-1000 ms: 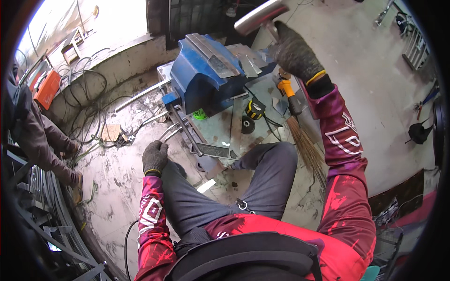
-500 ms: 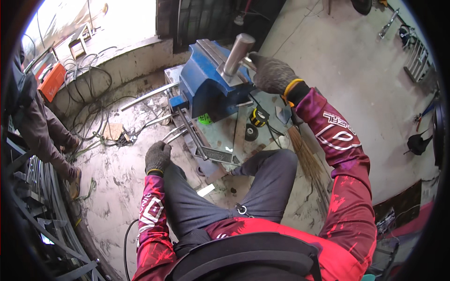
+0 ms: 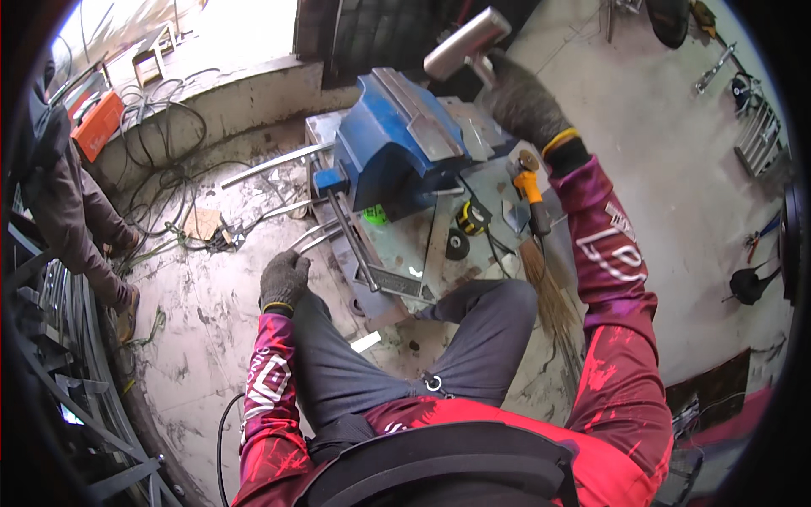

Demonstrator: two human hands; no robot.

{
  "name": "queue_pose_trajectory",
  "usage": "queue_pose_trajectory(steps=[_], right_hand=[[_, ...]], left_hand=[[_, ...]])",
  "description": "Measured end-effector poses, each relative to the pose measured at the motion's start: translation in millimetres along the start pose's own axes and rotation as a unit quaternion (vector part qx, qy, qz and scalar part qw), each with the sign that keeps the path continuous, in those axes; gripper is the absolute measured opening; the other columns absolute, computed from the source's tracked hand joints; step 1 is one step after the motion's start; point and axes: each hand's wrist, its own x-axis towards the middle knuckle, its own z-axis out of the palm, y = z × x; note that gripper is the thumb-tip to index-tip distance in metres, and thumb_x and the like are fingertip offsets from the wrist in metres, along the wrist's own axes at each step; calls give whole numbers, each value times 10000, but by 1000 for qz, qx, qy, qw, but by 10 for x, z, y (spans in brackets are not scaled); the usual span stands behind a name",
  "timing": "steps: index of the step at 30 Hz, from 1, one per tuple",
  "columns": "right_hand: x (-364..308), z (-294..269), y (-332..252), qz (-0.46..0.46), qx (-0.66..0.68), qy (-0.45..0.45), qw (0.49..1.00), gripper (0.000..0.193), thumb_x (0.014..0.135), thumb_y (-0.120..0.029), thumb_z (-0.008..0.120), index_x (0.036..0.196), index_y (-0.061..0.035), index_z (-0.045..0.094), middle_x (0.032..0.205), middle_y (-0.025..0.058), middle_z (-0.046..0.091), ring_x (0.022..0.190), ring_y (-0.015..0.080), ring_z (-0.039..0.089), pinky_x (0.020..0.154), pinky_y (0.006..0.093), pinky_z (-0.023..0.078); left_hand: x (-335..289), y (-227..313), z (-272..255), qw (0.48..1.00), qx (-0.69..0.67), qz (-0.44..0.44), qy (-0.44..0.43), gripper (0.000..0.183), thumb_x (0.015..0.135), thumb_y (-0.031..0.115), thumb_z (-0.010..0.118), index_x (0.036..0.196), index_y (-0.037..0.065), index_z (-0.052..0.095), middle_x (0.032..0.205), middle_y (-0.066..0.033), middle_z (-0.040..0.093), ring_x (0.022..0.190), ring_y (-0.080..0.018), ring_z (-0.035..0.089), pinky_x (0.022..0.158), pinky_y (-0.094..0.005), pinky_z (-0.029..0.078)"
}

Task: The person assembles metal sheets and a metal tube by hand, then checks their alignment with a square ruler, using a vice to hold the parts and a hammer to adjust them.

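Hammer [image 3: 467, 44]: held aloft, its head apart from the metal, out past the far right of the vise.
Right hand [image 3: 522, 101]: gloved, raised, fingers clamped around the hammer's handle.
Left hand [image 3: 284, 279]: gloved, set down by the left knee [image 3: 316, 309], near the ends of some rods [image 3: 314, 237]; whether its fingers are closed on anything cannot be told from this angle.
Vise [image 3: 363, 127]: big, blue, mounted on the table [image 3: 412, 239], with a grey strip [image 3: 437, 139] lying along its top.
Table's right side: occupied by an orange grinder [image 3: 530, 184] and a yellow tape [image 3: 470, 218], both well below the hammer.
Swing: hammering at the vise is judged to be in hand, with the head poised clear.
Next move: a square, controlled drop toward the strip would be called for, with the grip firm and the left hand clear.
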Motion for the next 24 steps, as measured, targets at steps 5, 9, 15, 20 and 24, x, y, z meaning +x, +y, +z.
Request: queue_pose_trajectory(steps=[5,9,15,20,24], right_hand=[[50,-153,-511,89,9,-67,994,464,869,-129,552,1330,-85,527,1073,265,681,1010,403,668,879,469,530],[128,-479,-578,99,104,18,989,462,859,-118,561,1316,-64,522,1088,264,678,1013,405,670,873,465,532],[193,-438,-710,131,46,-101,985,503,854,-136,587,1348,-99,498,1071,262,687,1028,414,666,893,472,532],[227,-236,-872,147,4,-201,968,497,849,-126,566,1335,-30,538,1117,268,680,1090,423,642,941,463,517],[210,-348,-583,164,83,-84,979,480,895,-194,613,1346,-56,527,1211,255,657,1164,424,616,970,479,512]], left_hand=[[-29,-130,68,1000,2,1,19,320,897,364,633,934,56,712,963,-198,703,966,-390,661,852,-479,515],[-52,-54,4,1000,-19,-12,15,316,901,366,632,956,67,721,969,-189,708,972,-386,663,855,-470,515],[-90,-132,28,999,3,-32,-3,326,902,379,631,970,74,724,974,-191,705,977,-384,661,848,-479,512],[-112,-185,25,999,-21,-39,13,317,899,367,635,965,70,723,992,-194,702,982,-390,661,862,-481,513],[-43,-110,10,999,-23,-24,6,324,900,375,631,972,69,710,996,-204,700,985,-403,658,862,-495,511]])
